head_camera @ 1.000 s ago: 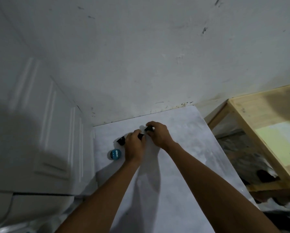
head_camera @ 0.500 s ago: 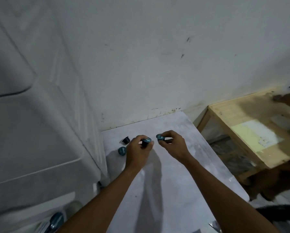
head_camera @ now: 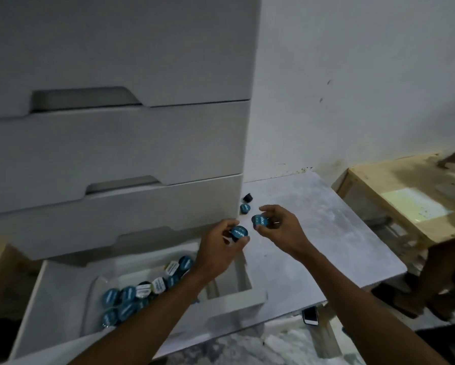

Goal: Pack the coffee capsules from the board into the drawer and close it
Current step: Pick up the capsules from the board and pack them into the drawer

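My left hand grips a blue-lidded coffee capsule at the right edge of the open bottom drawer. Just right of it, my right hand pinches a second blue-lidded capsule above the grey board. Two more capsules lie on the board by the cabinet: a blue-lidded one and a black one on its side. Inside the drawer sits a pile of several capsules, blue and white lids up.
A white cabinet with shut upper drawers fills the left. A wooden table stands to the right of the board. A phone lies on the floor below the board's front edge.
Both hands lifted a capsule each off the board and carried them left toward the drawer. The view swung left and down, bringing the open drawer and its pile into sight.
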